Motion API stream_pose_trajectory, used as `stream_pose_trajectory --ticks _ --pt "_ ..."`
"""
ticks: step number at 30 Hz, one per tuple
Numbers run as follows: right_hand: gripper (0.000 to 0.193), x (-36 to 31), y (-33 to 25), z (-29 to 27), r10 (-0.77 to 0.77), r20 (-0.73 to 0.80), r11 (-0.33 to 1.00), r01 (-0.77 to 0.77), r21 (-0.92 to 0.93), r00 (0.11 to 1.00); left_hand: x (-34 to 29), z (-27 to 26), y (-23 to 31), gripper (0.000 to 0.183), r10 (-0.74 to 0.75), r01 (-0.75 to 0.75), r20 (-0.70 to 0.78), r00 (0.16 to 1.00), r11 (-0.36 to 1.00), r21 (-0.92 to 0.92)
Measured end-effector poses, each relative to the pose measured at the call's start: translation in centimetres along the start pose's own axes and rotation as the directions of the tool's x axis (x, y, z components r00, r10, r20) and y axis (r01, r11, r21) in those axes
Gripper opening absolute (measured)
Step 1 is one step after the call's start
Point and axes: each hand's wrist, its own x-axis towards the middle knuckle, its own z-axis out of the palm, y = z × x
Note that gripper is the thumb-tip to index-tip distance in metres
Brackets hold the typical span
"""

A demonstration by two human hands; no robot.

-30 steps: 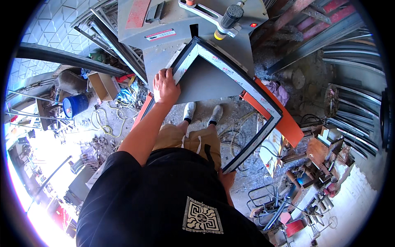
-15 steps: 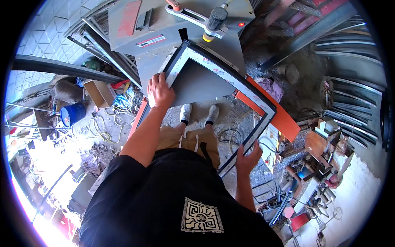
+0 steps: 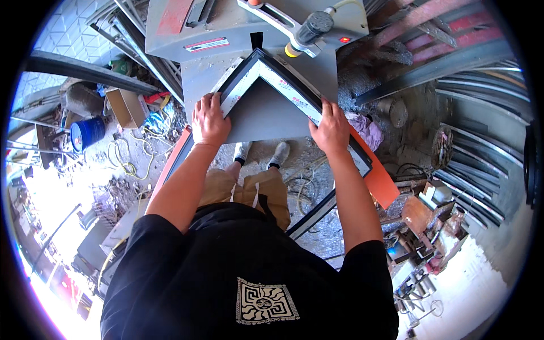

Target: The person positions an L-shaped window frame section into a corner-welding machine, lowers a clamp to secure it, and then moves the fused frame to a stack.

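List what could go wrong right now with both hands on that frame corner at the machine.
1. The left hand and right hand press on the frame close to the machine slot where its corner sits; fingers could get pinched if it cycles.
2. The frame's long lower part hangs off the table unsupported, so it may twist or slip out of alignment.
3. Cables and scrap on the floor near the feet could cause a trip.
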Motion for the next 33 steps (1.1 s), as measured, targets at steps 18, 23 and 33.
stream_pose_trajectory --ticks 18,23,33 --pt "0.080 -0.4 0.8 0.6 0.013 -0.027 0.999 -0.015 -0.045 1.000 0.0 -0.1 0.2 0.069 -0.040 0.040 0.034 0.999 0.999 -0.008" --pt "0.078 -0.4 0.8 1.0 0.003 -0.046 0.999 -0.005 -0.052 0.999 -0.1 -0.4 0.1 0.070 -0.042 0.042 0.040 0.998 0.999 -0.001" --pt "0.081 -0.4 1.0 1.3 -0.033 -0.101 0.997 0.026 -0.075 0.994 0.0 -0.3 0.1 0.070 -0.040 0.040 0.057 0.998 0.999 0.008"
